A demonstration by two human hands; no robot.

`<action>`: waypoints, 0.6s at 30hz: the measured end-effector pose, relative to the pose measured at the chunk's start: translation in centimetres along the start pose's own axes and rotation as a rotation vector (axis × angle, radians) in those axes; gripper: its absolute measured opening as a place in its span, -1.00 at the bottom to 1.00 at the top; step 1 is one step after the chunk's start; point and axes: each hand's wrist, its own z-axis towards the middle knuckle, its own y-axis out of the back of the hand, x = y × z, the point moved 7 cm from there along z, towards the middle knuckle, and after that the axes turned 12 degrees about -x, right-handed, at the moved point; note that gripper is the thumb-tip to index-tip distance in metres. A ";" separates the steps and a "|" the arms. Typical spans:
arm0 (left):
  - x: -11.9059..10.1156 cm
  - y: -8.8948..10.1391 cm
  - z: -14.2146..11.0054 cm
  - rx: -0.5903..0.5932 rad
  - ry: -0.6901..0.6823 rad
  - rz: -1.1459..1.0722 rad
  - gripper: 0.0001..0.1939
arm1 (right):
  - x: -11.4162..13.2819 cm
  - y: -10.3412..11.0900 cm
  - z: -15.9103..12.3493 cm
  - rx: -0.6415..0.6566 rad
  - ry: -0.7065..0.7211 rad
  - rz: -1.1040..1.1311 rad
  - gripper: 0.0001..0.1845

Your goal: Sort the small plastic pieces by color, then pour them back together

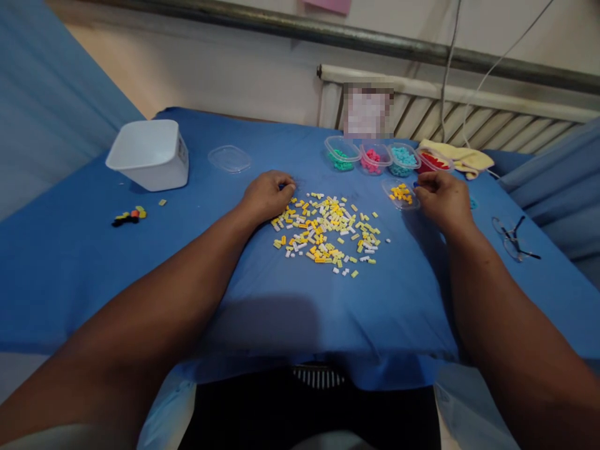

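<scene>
A loose pile of small toy building bricks (328,228) in yellow, orange, pale green and white lies in the middle of the blue cloth. My left hand (269,192) rests at the pile's upper left edge, its fingers curled together. What it holds, if anything, is hidden. My right hand (443,197) is just right of a small clear tub (401,201) with orange bricks in it. Its thumb and index finger are pinched, with a bit of dark blue at the tips that I cannot make out.
Behind stand clear tubs of green bricks (340,159), pink bricks (372,161), light blue bricks (403,159) and red pieces (434,162). A yellow cloth (462,157) lies beside them, glasses (512,239) at right. Leftward are a white bin (152,159), a clear lid (229,159) and dark pieces (125,219).
</scene>
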 end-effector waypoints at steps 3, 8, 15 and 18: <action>-0.1 0.0 -0.1 0.003 -0.004 -0.003 -0.71 | 0.8 0.9 -0.1 -0.054 0.024 0.002 -0.69; -0.2 0.0 -0.1 0.007 -0.001 0.010 -0.73 | 3.7 0.5 -2.4 0.399 0.106 0.063 -0.70; -0.4 0.0 -0.2 0.021 0.009 0.027 -0.70 | 7.2 -1.0 -7.9 1.073 0.129 0.180 -0.65; -0.4 0.0 -0.2 0.022 0.010 0.037 -0.70 | 9.2 -1.1 -8.2 0.999 0.137 0.310 -0.62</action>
